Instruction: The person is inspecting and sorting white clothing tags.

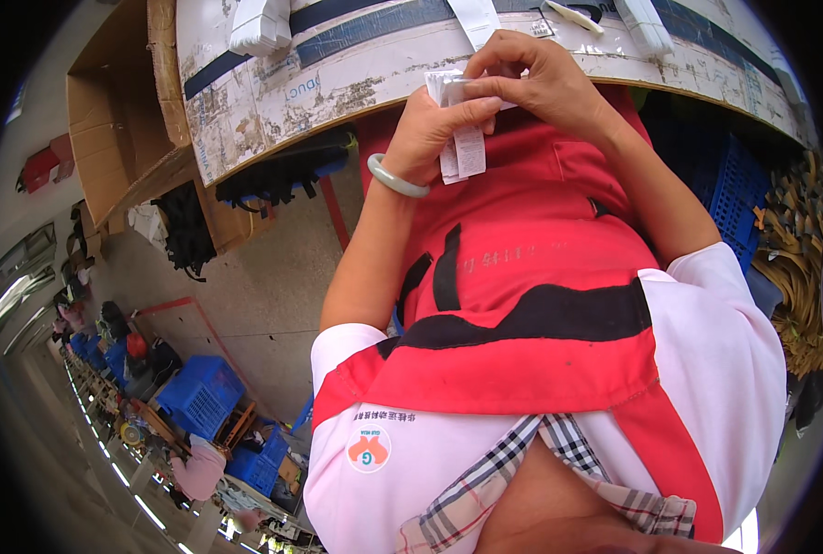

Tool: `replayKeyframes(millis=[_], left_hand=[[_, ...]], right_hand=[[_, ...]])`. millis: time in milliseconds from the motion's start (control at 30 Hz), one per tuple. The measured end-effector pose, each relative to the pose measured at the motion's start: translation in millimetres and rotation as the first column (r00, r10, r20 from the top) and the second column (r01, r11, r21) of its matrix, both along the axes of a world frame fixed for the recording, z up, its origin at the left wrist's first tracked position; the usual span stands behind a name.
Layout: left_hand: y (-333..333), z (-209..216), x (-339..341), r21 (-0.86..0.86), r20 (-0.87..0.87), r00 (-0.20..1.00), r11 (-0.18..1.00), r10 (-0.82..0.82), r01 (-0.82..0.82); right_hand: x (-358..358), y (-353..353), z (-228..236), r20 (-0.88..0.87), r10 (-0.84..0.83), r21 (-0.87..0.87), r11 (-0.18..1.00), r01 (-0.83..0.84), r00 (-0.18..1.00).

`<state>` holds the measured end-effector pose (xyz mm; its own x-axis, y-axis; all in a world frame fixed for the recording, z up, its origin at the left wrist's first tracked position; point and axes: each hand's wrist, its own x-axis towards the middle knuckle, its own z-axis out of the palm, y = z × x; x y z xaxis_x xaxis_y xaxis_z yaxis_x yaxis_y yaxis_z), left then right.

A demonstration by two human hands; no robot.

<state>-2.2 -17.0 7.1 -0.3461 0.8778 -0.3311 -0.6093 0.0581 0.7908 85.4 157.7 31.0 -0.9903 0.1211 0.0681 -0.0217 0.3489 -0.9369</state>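
My left hand (435,129), with a pale bangle (399,177) on its wrist, is closed around a small stack of white printed labels (464,159). The lower ends of the labels hang below the left thumb. My right hand (545,88) meets the stack from the other side, its thumb and index finger pinching the upper part of the labels. Both hands are close together, just in front of the table's near edge and above my red apron (522,222). How many labels each hand grips is hidden by the fingers.
On the worn white table (273,120) lie a bundle of white strips (262,26), another white bundle (645,28) and a small white pointed tool (573,17). A cardboard box (121,111) stands left. Blue crates (199,395) are behind at left; brown strips (799,268) hang at right.
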Motion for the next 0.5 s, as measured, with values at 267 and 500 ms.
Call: replayKeyframes(millis=[267,500], left_hand=[[1.5,2.1,6.8,0.018,-0.004,0.997,0.997,0.076,-0.076],[-1.3,-8.2,11.7,-0.019,0.004,0.994,0.994,0.111,-0.111]], right_hand=[[2.3,-7.3,-0.7,-0.078,-0.007,0.012,1.0,0.008,0.997],[5.4,-18.2,-7.0,-0.142,-0.048,0.071,0.996,0.058,0.989]])
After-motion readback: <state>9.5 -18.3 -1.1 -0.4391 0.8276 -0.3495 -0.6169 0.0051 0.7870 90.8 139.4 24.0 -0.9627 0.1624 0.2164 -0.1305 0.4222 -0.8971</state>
